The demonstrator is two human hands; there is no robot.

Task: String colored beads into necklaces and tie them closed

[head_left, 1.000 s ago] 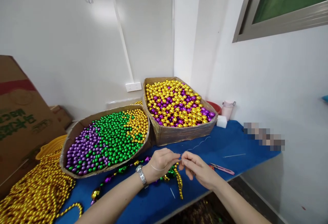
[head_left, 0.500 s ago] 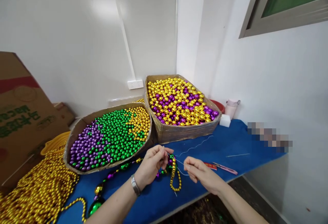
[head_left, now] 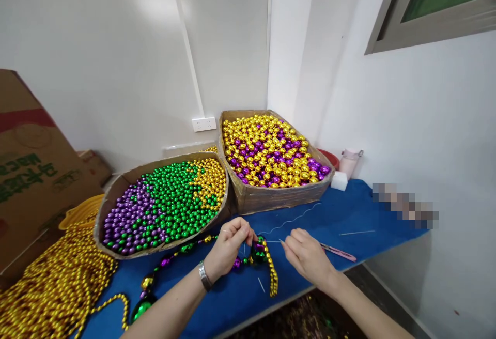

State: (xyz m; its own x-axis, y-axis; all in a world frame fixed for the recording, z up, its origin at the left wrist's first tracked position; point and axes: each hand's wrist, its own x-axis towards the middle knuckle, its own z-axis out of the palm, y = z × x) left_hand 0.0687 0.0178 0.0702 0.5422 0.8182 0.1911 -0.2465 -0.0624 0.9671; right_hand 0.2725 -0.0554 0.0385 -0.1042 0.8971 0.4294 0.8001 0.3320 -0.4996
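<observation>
My left hand (head_left: 227, 248) is pinched on the end of a bead string (head_left: 256, 253) of green, purple and gold beads lying on the blue table (head_left: 349, 210). A thin white thread runs from that pinch to my right hand (head_left: 306, 253), whose fingers are pinched on it a little to the right. A short loop of small gold beads (head_left: 272, 274) hangs off the string between my hands. A watch sits on my left wrist.
A cardboard tray (head_left: 116, 194) of purple, green and gold beads stands behind my left hand, and a tray (head_left: 279, 197) of larger gold and purple beads behind my right. Gold bead strands (head_left: 50, 287) pile at the left. A pink cutter (head_left: 337, 251), a needle (head_left: 356, 233) and a large carton (head_left: 27, 173) lie nearby.
My hands, touching a second ago, drew apart with the thread stretched between them; the right hand has since shifted slightly back toward the beads. The gold loop now lies straighter.
</observation>
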